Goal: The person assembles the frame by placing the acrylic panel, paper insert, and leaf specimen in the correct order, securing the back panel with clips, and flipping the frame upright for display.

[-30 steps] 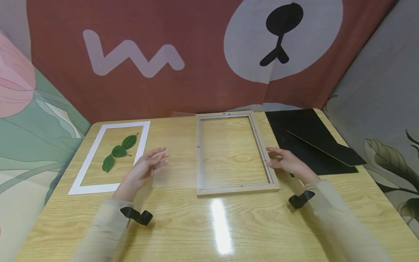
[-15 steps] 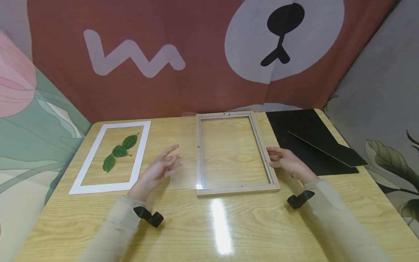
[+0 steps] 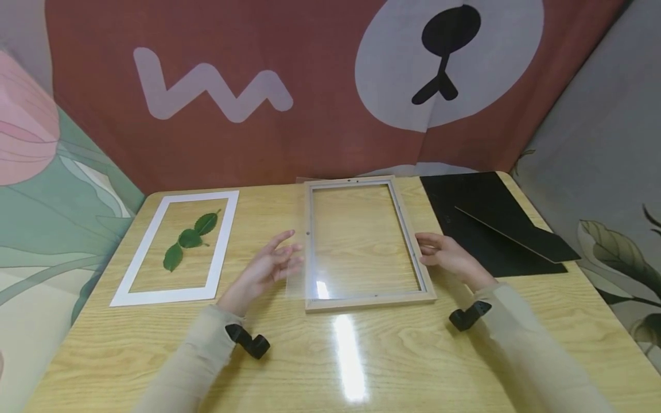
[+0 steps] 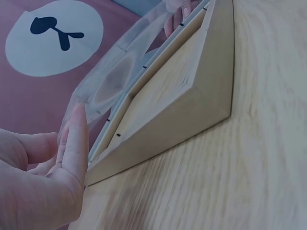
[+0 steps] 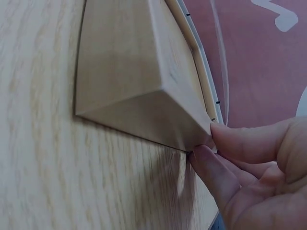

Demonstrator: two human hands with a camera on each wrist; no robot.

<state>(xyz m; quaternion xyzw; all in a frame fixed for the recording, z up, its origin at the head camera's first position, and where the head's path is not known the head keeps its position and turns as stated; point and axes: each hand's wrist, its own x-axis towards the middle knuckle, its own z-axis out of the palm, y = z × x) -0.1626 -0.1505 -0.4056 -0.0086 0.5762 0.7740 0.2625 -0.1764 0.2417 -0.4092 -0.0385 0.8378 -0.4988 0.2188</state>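
Observation:
Near the middle of the table lies a light wooden picture frame point(image 3: 372, 299) with its inner recess facing up. My left hand point(image 3: 265, 267) holds a clear sheet point(image 3: 295, 287) by its left edge, between thumb and fingers. This sheet spans over much of the frame and sticks out past its left side; the left wrist view shows the sheet point(image 4: 115, 72) raised above the frame. On the other side, my right hand point(image 3: 446, 258) pinches the frame's right rail, thumb on top and fingers against the outer side, as the right wrist view shows.
At the left lies a white mat border point(image 3: 160, 297) with a sprig of green leaves point(image 3: 190, 238) inside its opening. A black backing board point(image 3: 465, 198) with a raised stand flap point(image 3: 516, 229) lies at the right. A printed cloth point(image 3: 232, 149) hangs behind the table.
My left hand has moved right, carrying the clear sheet farther over the frame. The frame and my right hand have shifted slightly left in the last half second.

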